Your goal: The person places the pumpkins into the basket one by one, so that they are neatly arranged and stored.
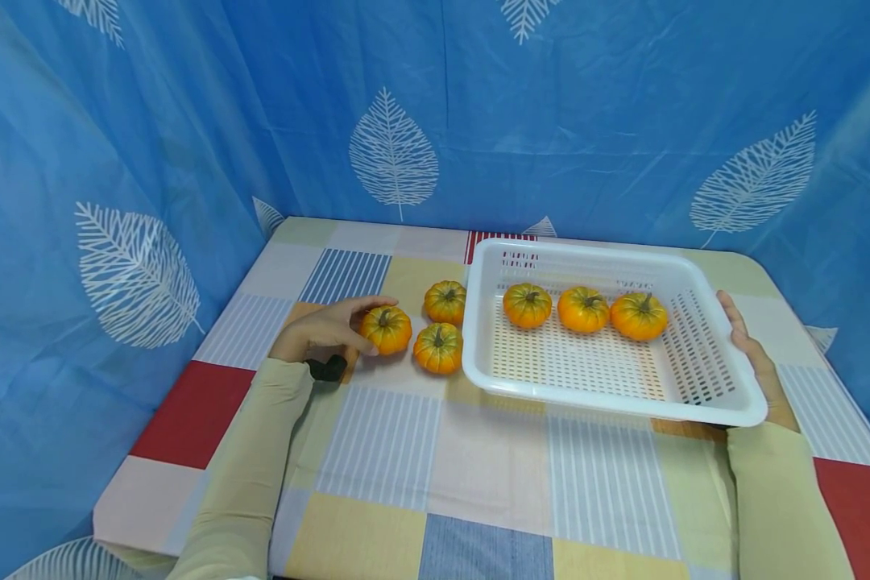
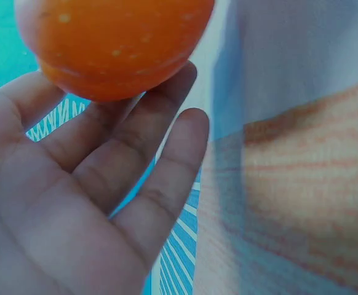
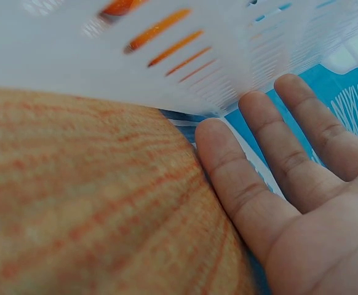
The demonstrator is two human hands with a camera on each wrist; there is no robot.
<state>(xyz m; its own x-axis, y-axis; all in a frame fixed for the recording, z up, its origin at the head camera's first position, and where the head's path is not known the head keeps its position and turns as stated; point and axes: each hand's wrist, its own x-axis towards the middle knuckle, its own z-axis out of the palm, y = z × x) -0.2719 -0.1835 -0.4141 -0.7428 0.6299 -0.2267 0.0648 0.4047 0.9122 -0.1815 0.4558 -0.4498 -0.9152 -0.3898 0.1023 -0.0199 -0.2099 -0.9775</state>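
My left hand [image 1: 329, 329] has its thumb and fingers around a small orange pumpkin [image 1: 386, 330], left of the basket. In the left wrist view the fingers [image 2: 127, 141] touch the underside of that pumpkin [image 2: 114, 49], and the little finger stays off it. My right hand [image 1: 757, 362] lies along the right outer wall of a white plastic basket [image 1: 580, 391]. Its fingers [image 3: 271, 132] look nearly straight in the right wrist view, with the tips at the basket wall [image 3: 167, 37]. The right thumb is hidden.
Three pumpkins, a left one [image 1: 527, 306], a middle one [image 1: 583, 310] and a right one [image 1: 639, 316], sit in a row inside the basket. Two others, one behind [image 1: 445, 303] and one in front [image 1: 438, 349], lie by its left wall. A blue curtain [image 1: 478, 121] borders the checked tablecloth [image 1: 493, 459].
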